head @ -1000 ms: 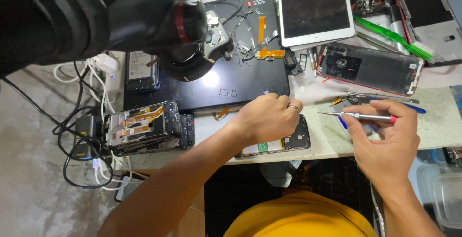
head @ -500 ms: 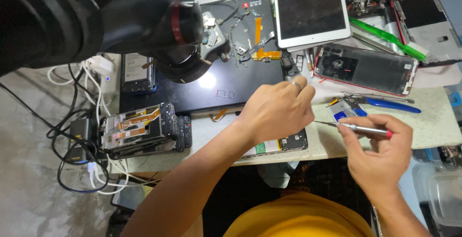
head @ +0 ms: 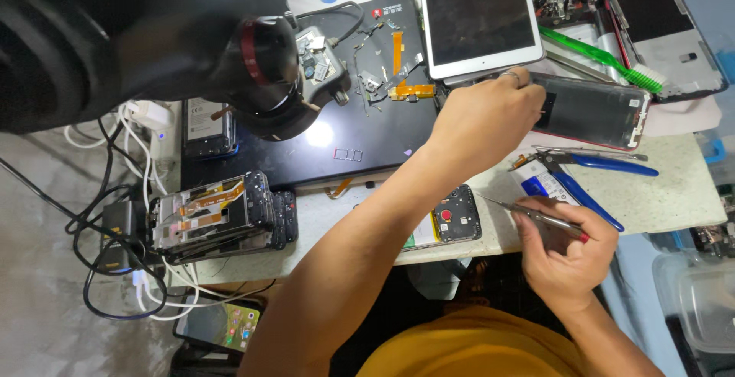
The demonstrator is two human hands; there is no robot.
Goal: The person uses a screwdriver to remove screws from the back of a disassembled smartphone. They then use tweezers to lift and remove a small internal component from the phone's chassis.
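A slim screwdriver is pinched in the right hand, its tip aimed at the opened phone lying at the near bench edge, ready for screws. Further out, the left hand, fingers curled, is stretched to a phone back cover. The speckled bench is crowded with blue-handled cutters, a black mat and a white tablet.

Pale speckled worktable over grey floor, tangled black and white cables at its edge.

screwdriver | slim, silver, red-tipped | tilted above table edge
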